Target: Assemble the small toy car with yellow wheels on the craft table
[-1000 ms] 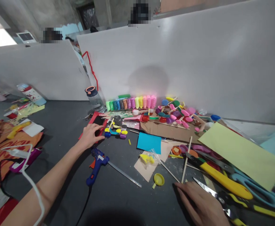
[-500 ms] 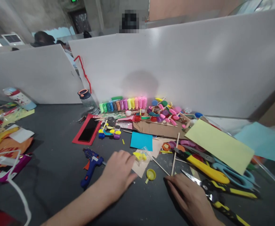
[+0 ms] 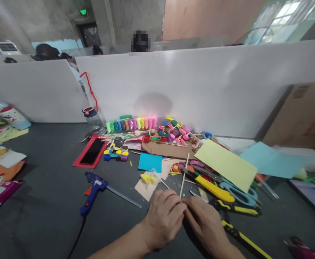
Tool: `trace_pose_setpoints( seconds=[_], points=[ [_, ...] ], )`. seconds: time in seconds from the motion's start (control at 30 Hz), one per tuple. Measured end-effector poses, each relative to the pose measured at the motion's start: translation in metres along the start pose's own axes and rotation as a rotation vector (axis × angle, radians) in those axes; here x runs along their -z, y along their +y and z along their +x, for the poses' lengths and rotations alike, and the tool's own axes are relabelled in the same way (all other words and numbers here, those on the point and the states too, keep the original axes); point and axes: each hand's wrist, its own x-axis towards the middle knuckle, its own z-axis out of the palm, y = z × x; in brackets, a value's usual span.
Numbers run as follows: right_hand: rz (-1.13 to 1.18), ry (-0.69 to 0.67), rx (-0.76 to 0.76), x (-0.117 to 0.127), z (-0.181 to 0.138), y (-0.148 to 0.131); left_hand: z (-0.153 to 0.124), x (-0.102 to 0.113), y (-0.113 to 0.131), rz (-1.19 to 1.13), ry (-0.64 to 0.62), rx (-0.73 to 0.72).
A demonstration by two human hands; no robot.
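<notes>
My left hand (image 3: 163,217) and my right hand (image 3: 207,225) meet fingertip to fingertip low in the middle of the head view, fingers curled over the dark table (image 3: 52,219). A thin wooden stick (image 3: 184,172) runs from the paper pile down to the spot where the fingertips touch. Whether either hand grips the stick or something small beneath it is hidden by the fingers. A yellow utility knife (image 3: 214,189) lies just right of the stick, and a black-and-yellow tool (image 3: 241,237) sticks out beside my right hand.
A blue glue gun (image 3: 92,189) with a metal ruler (image 3: 122,196) lies left of my hands. Behind are a phone in a red case (image 3: 91,153), a bottle-cap toy car (image 3: 116,154), blue scissors (image 3: 238,192), coloured paper sheets (image 3: 224,163) and clay tubes (image 3: 132,123) against a white partition (image 3: 200,86).
My left hand left the phone, crossed past the glue gun and joined my right hand at the stick's lower end. The yellow cap there is now covered. The view swung right.
</notes>
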Motion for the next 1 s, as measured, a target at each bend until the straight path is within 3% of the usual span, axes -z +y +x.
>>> trace_pose_setpoints(
  seconds=[0.1, 0.3, 0.43, 0.83, 1.0],
  points=[
    [-0.012, -0.012, -0.038, 0.002, 0.000, 0.000, -0.002, 0.004, -0.005, -0.028, 0.062, 0.045],
    [-0.034, -0.026, -0.101, 0.003, -0.003, 0.003, -0.008, 0.020, -0.046, -0.032, 0.377, 0.516],
    [-0.035, -0.054, -0.106, 0.007, -0.002, -0.002, -0.011, 0.026, -0.064, -0.039, 0.398, 0.632],
    [0.041, -0.038, -0.075, 0.009, 0.001, -0.004, -0.004, 0.024, -0.040, -0.057, 0.200, 0.326],
    [0.041, -0.051, -0.040, 0.005, 0.001, -0.004, 0.007, 0.036, -0.024, -0.007, 0.055, 0.209]
  ],
)
